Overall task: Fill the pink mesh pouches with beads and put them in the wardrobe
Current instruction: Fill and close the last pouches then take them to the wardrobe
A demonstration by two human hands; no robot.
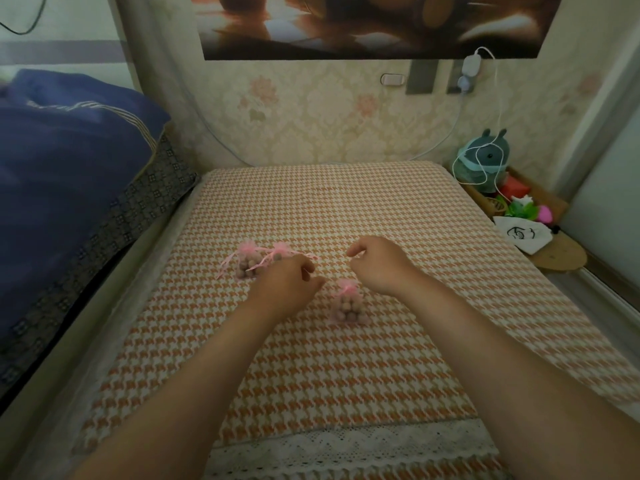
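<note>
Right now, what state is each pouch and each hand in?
Near pouch: filled with beads, ribbon tied, upright on the cloth.
Far-left pouch: filled, tied shut.
Middle pouch: tied, partly hidden behind left hand.
Left hand: empty, fingers curled.
Right hand: empty, fingers curled.

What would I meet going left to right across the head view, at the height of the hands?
Dark blue quilt → pink mesh pouch of brown beads → left hand → second tied pink bead pouch → right hand → white drawstring bag with black drawing.
</note>
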